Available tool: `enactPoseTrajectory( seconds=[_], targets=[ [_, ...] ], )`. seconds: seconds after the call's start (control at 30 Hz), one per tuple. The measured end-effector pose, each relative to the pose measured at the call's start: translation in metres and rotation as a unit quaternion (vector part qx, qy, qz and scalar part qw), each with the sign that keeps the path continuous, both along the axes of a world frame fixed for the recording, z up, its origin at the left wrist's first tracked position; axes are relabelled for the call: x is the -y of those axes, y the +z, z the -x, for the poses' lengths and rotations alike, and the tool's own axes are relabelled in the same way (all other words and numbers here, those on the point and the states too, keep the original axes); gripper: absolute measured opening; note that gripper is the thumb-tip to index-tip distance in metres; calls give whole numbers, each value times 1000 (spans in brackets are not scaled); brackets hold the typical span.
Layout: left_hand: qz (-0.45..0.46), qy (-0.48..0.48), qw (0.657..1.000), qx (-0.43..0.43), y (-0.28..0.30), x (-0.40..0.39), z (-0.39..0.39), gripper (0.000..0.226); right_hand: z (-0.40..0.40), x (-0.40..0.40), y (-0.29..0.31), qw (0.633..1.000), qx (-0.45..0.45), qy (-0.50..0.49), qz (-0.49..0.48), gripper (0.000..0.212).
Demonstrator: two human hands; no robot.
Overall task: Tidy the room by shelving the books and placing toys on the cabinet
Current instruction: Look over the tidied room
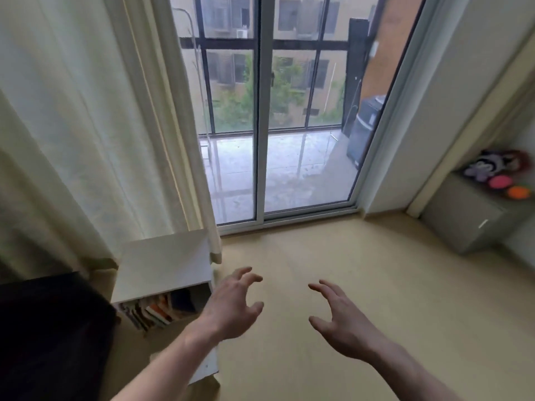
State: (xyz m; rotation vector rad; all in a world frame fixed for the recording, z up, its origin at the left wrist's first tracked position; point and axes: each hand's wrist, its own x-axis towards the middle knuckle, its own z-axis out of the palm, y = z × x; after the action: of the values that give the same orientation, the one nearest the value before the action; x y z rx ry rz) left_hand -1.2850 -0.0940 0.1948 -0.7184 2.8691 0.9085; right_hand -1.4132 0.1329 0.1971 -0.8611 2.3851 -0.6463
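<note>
Both the left hand and right hand hold nothing; book spines too blurred to read.

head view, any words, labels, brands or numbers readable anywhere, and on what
None can be read.
Books in the white shelf: spines and covers too blurred to read.
Plush toy and the pink and orange toys on the grey cabinet: no lettering visible.
Left hand and right hand: empty, nothing with text.
</note>
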Motion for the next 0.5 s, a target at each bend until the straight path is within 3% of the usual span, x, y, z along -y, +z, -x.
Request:
enactPoseTrajectory(
  seconds=[0.27, 0.5],
  targets=[
    [47, -105, 993, -13, 33, -91, 139, 55, 115, -120, 28, 995, -21, -86, 37, 67],
    [75, -164, 983, -16, 41, -107, 249, 54, 202, -163, 40, 989, -31, -135, 52, 65]
  ],
)
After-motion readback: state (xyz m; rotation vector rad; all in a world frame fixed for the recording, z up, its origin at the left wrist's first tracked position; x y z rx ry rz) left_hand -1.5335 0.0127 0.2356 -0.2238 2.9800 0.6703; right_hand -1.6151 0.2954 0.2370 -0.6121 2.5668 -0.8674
